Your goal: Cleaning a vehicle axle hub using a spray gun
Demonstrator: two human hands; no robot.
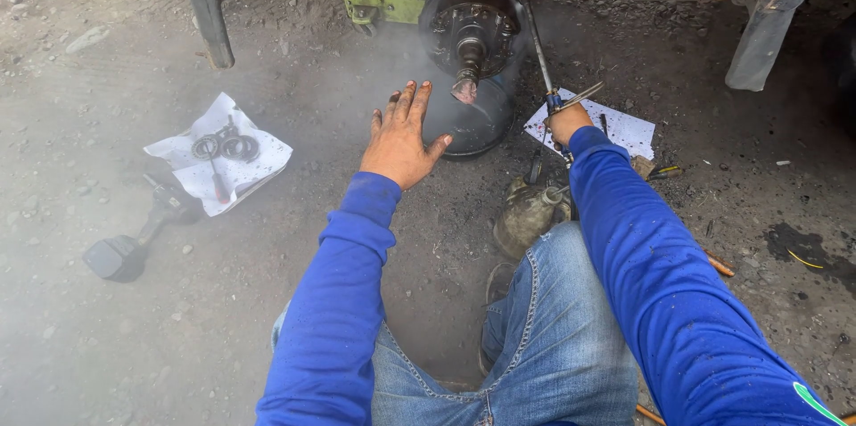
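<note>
The person sits on the dirt ground (107,346) under a truck, right in front of the wheel hub (470,29). The left hand (399,136) is held up flat, fingers spread wide, holding nothing, just short of the hub. The right hand (567,123) is closed around the handle of a spray tool (546,69) whose thin rod points up at the hub. Mist hangs around it (looks like washing or blowing the hub clean). I think the spraying step is going on, and the rod must stay aimed at the hub's middle. A black drum (477,123) sits right below, close to both hands. To the left, a white paper with rings (223,149) lies well apart, with open ground between.
</note>
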